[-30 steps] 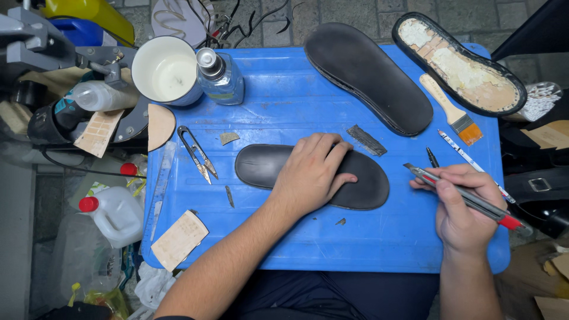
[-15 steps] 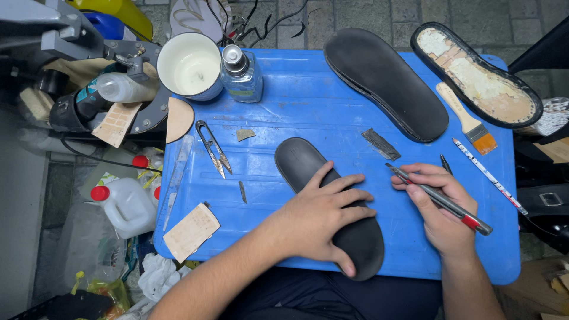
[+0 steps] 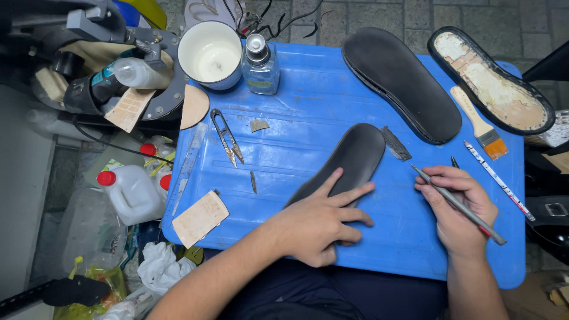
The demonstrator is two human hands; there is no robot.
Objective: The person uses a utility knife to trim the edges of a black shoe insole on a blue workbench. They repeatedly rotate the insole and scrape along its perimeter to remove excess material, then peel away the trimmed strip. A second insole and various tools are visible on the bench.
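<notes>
Your left hand point(image 3: 317, 228) lies flat, fingers spread, pressing down on the near end of a dark insole point(image 3: 349, 160); it pins the piece rather than closing around it. The insole sits near the middle of the blue tray table point(image 3: 308, 112), tilted so its far end points toward one o'clock from your hand. Your right hand point(image 3: 459, 207), at three o'clock from the left, is closed around a slim grey pen-like tool with a red band point(image 3: 459, 204), held like a pencil with the tip aimed toward ten o'clock, just short of the insole's edge and apart from it.

At the insole's far tip, touching or just beside it, lies a small grey strip point(image 3: 396, 143). At twelve o'clock on the table rests a large black sole point(image 3: 400, 83), and at two o'clock an upturned sole with pale glue patches point(image 3: 492, 80). Between them lies a flat brush with an orange-tipped head point(image 3: 479, 124). A thin white stick point(image 3: 499, 181) lies at the right edge. At ten o'clock stand a white cup point(image 3: 210, 54) and a clear glass bottle point(image 3: 259, 62); small thread snips point(image 3: 227, 136) lie at nine o'clock from the insole.
</notes>
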